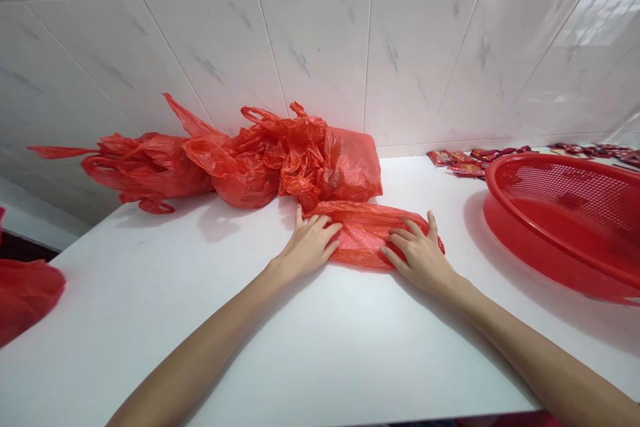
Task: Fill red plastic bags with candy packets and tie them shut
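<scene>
A red plastic bag point(365, 240) lies flattened on the white table, in front of a row of filled red bags. My left hand point(311, 240) rests on its left end, fingers spread and pointing right. On the right part of the bag lies my right hand point(414, 250), its fingers stretched out and apart. Both palms face down. Just behind the flat bag stands a filled red plastic bag point(353, 163) with a crumpled, gathered left end.
Other filled red bags point(245, 177) point(155, 163) line the tiled wall point(320, 47). A red mesh basket point(560, 240) stands at the right. Small red packets point(465, 163) lie behind it. Another red bag point(27, 293) shows at the left edge of the white table point(150, 300).
</scene>
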Motion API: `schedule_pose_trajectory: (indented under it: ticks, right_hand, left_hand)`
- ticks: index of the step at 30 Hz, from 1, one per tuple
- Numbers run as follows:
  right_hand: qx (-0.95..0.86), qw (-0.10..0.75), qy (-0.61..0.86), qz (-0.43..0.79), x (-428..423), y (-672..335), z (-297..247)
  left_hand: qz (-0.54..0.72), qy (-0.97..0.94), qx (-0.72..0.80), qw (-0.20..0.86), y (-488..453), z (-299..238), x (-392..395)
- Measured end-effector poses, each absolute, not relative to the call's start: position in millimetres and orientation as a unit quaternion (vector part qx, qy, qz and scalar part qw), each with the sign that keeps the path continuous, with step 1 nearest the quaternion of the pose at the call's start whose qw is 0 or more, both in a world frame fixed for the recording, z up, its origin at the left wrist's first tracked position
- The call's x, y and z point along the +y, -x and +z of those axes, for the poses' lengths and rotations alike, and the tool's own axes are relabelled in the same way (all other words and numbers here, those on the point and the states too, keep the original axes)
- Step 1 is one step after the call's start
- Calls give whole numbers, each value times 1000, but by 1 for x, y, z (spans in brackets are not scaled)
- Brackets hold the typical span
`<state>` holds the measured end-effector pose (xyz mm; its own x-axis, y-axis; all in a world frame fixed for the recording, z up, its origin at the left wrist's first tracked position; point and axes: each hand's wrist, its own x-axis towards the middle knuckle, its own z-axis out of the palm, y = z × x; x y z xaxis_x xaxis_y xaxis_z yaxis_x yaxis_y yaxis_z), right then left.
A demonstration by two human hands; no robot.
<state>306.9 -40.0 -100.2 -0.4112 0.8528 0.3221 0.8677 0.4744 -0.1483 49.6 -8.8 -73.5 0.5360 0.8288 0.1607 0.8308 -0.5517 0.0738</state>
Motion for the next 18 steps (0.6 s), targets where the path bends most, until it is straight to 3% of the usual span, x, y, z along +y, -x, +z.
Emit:
schedule_pose_trajectory:
  ticks: [14,18]
  right_hand:
    - [-838,153,522,-25,-34,-323,-93]
    - [-837,166,521,-13,-33,-325,-94]
  left_hand:
    - [-43,853,-519,12,-46,-68,-10]
    - [-97,877,-471,-10,-50,-65,-18]
